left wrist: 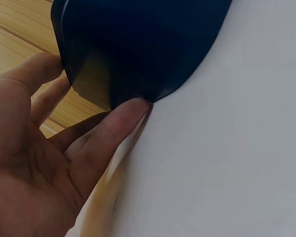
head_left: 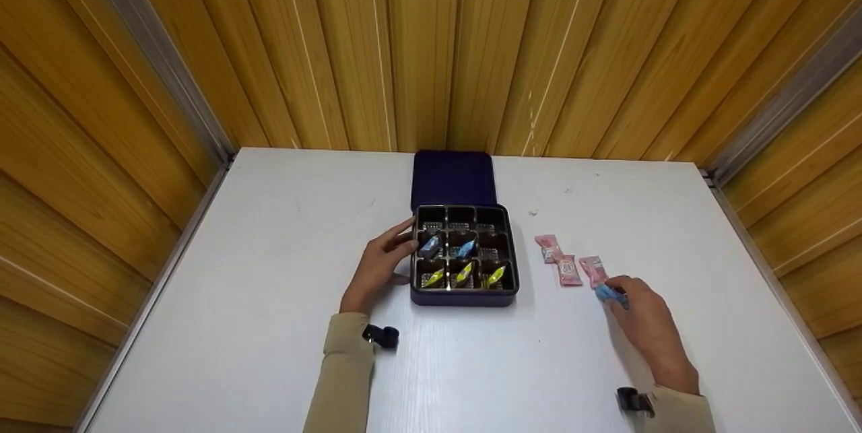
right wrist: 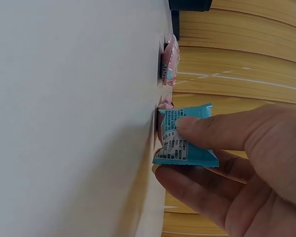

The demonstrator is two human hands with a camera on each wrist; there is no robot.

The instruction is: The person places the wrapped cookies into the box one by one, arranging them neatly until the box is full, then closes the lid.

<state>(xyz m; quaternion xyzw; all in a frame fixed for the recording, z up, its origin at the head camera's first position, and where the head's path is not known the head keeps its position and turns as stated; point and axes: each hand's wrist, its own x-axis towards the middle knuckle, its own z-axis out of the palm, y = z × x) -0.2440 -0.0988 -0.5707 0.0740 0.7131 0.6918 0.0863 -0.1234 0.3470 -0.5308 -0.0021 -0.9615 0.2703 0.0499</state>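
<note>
A navy tin box [head_left: 465, 300] with a black divided insert stands on the table, its lid [head_left: 452, 178] folded back. My left hand [head_left: 382, 264] rests its extended fingers and thumb against the box's left side; the left wrist view shows the thumb at the box's lower corner [left wrist: 150, 96]. Yellow-green packets [head_left: 465, 274] lie one to a compartment along the near row. In the middle row sit a dark blue packet [head_left: 429, 246] and a blue packet [head_left: 465, 248]. My right hand [head_left: 643, 315] pinches a light blue candy packet [right wrist: 180, 140] between thumb and fingers.
Three pink candy packets [head_left: 569, 271] lie on the white table [head_left: 269, 298] right of the box, one right beside the right hand's fingertips. Wood-patterned walls [head_left: 431, 49] with grey metal corner posts enclose the back and both sides.
</note>
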